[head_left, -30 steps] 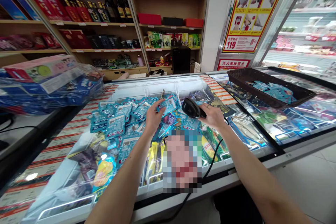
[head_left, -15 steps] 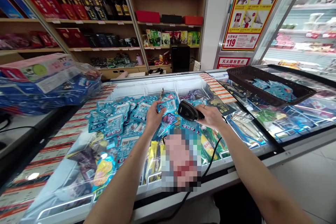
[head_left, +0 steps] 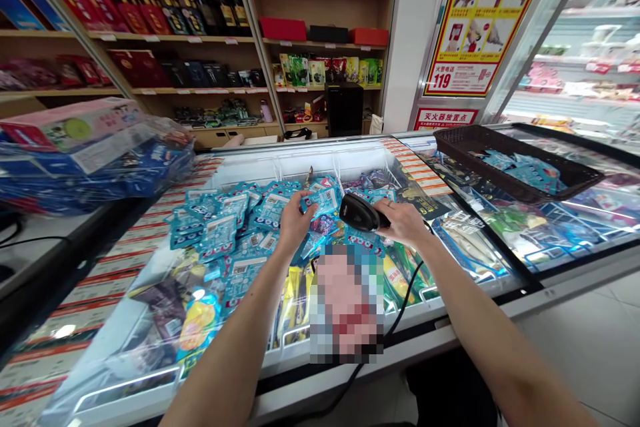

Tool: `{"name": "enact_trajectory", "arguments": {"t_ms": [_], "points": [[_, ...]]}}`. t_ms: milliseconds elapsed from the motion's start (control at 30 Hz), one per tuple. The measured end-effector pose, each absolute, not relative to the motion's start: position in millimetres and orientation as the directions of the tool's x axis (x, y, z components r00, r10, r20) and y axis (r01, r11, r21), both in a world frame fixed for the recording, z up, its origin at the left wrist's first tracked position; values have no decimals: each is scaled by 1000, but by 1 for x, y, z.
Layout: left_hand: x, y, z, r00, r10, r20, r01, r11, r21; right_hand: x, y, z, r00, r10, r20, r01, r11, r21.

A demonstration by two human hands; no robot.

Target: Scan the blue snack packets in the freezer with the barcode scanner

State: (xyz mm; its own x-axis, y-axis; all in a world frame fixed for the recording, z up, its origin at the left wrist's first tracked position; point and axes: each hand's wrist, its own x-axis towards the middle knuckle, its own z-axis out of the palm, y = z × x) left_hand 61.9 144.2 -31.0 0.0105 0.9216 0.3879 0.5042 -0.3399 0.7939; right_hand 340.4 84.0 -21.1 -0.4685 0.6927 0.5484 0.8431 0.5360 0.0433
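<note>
Between the freezer's (head_left: 425,341) near and far edges, your left hand (head_left: 296,221) pinches a packet (head_left: 325,201); your right hand (head_left: 404,223) grips the scanner (head_left: 359,212). Hold the packet flat, squarely facing the scanner.

Black scanner (head_left: 360,213), blue-and-white packet (head_left: 326,200)

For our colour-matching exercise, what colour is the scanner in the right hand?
The scanner in the right hand is black, best seen in the head view.
</note>
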Motion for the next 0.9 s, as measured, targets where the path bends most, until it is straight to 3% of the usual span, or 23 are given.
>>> {"name": "enact_trajectory", "arguments": {"t_ms": [433, 667, 900], "points": [[63, 141, -28, 9, 915, 403, 526, -347, 777, 341, 83, -20, -465, 689, 556, 844, 534, 44], [67, 134, -14, -110, 861, 497, 518, -377, 768, 344, 86, -25, -420, 697, 581, 868, 495, 33], [41, 136, -11, -129, 767, 629, 769, -323, 551, 348, 87, -29, -409, 702, 583, 872, 488, 25]]}}
